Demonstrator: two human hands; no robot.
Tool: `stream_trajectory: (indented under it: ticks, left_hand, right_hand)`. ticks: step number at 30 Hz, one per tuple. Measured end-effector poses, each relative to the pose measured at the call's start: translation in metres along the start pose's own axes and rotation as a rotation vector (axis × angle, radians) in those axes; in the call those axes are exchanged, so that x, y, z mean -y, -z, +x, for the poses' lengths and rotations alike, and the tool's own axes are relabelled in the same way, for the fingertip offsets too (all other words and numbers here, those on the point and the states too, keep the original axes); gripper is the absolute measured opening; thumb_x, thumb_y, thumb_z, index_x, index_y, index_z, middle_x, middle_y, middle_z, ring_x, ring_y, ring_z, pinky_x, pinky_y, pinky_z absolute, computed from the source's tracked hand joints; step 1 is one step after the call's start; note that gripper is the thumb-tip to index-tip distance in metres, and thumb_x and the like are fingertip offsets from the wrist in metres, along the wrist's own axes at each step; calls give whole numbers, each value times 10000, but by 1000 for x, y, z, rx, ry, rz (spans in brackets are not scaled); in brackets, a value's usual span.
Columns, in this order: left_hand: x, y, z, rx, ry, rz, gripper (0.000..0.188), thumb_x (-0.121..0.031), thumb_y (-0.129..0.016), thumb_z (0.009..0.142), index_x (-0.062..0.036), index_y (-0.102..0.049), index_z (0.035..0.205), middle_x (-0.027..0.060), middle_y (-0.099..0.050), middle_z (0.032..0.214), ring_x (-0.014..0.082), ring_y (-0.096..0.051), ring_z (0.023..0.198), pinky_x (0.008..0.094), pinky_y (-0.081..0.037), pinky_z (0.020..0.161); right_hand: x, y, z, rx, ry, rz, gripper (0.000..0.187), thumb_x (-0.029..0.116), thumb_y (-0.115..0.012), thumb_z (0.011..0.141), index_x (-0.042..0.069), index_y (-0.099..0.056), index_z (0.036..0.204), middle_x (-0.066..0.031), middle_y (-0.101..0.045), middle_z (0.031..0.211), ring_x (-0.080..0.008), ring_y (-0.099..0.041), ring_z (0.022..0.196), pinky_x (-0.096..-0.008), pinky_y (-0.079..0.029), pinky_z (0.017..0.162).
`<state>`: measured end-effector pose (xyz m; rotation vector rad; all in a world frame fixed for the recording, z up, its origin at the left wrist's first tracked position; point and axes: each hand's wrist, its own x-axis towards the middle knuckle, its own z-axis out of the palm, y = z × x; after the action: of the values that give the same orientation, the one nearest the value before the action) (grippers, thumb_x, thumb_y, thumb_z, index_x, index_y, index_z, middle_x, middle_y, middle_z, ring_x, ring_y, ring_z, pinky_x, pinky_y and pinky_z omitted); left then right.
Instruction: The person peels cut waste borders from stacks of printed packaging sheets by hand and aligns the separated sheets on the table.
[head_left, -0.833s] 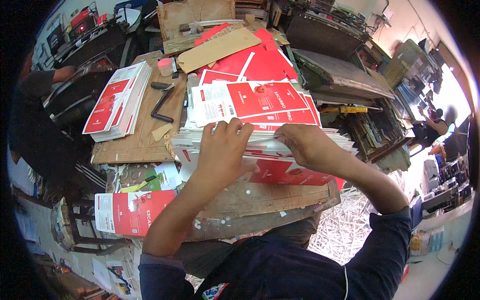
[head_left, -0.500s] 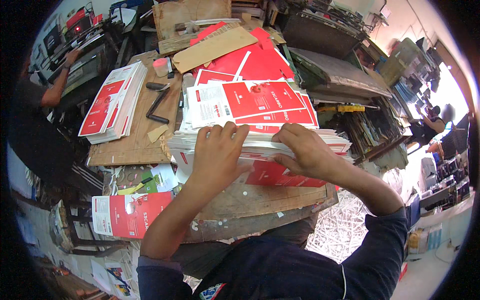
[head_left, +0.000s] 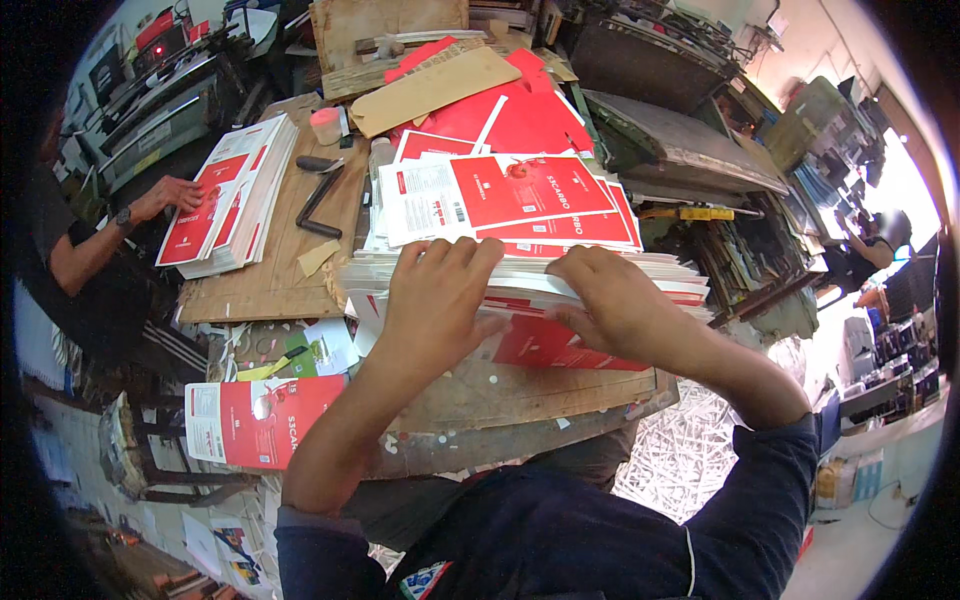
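Note:
Both hands are on a thick stack of red-and-white printed sheets (head_left: pixel 560 345) standing on the wooden board before me. My left hand (head_left: pixel 440 305) has its fingers curled over the upper edges, thumb on the near side. Gripping the same stack farther right, my right hand (head_left: pixel 615 305) also hooks its fingers over the top, thumb against the front sheet. Fingertips of both hands are partly hidden behind the edges. Just beyond them lies a loose pile of similar printed sheets (head_left: pixel 535 190), touching or close behind the stack.
A co-worker's hand (head_left: pixel 170 196) rests on another sheet stack (head_left: pixel 245 195) at the left. Between the stacks lie a black-handled tool (head_left: pixel 320 205) and a pink-lidded jar (head_left: pixel 325 125). A brown cardboard strip (head_left: pixel 435 90) covers red sheets (head_left: pixel 545 125). Paper strips (head_left: pixel 680 455) litter the floor.
The co-worker's hand at the left has come down onto the left stack. My hands keep their hold on the standing sheets, with barely any movement.

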<state>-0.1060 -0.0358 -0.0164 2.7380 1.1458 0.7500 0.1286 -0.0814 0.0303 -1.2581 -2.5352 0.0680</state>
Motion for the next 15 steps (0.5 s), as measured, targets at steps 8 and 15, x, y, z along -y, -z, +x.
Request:
stream_trajectory:
  ticks: [8, 15]
  left_hand:
    - [2, 3, 0, 22, 3, -50, 725, -340, -911, 621, -109, -541, 1199, 95, -637, 1105, 308, -602, 1080, 443, -425, 932]
    - [9, -1, -4, -19, -65, -111, 698, -377, -923, 597, -107, -566, 1132, 100, -635, 1158, 324, -593, 1114, 456, -422, 965]
  right_hand:
    - [-1, 4, 1, 69, -80, 150, 238, 133, -702, 885, -8, -591, 1042, -213, -644, 907, -408, -642, 861, -474, -507, 785]
    - [12, 10, 9, 387, -201, -1, 263, 226, -681, 904, 3, -640, 1039, -232, -668, 809, -418, -656, 849, -466, -501, 736]
